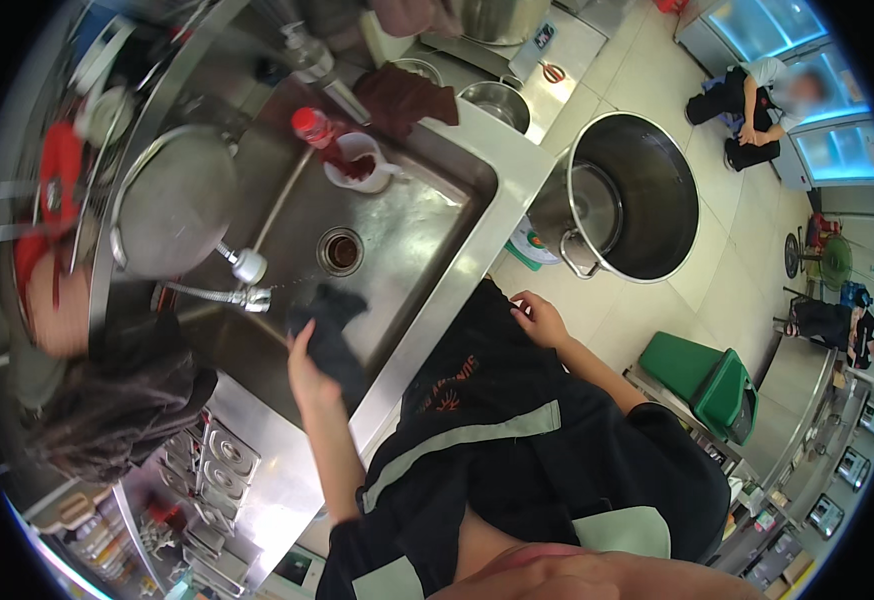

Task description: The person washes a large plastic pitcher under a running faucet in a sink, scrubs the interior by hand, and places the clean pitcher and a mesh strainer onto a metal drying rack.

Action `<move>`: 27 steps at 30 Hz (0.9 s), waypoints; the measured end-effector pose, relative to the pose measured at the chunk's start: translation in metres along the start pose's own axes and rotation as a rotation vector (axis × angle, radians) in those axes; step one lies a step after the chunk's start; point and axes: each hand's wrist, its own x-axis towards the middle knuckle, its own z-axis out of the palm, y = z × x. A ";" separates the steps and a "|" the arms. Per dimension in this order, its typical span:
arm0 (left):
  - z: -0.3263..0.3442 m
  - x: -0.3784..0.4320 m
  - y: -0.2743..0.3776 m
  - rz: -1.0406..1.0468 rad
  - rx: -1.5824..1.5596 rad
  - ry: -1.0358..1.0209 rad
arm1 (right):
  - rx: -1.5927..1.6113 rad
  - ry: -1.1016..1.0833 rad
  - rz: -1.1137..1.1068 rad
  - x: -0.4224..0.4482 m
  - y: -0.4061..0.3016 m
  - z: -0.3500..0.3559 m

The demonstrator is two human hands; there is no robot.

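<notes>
A dark grey cloth hangs from my left hand over the near side of a stainless steel sink. My right hand is beside my black apron, its fingers loosely bent and nothing in them. Beyond the cloth are the sink drain and a chrome faucet head on a flexible hose. A thin trickle shows near a second, white-tipped spout. At the sink's far side, a red-capped bottle leans in or against a white plastic pitcher with dark red contents.
A large round strainer or lid stands left of the sink. A dark brown cloth drapes over its far rim. To the right are a tall steel stockpot on a scale, a green bin and a seated person.
</notes>
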 end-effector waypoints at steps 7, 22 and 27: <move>0.246 0.111 -0.119 0.393 0.404 -0.387 | 0.016 0.020 0.237 0.036 0.060 -0.078; 0.195 0.222 -0.134 0.841 1.106 0.142 | 0.103 0.038 0.122 0.075 0.059 -0.097; 0.133 0.325 -0.101 0.251 1.120 0.426 | -0.038 0.058 0.032 0.081 -0.003 -0.110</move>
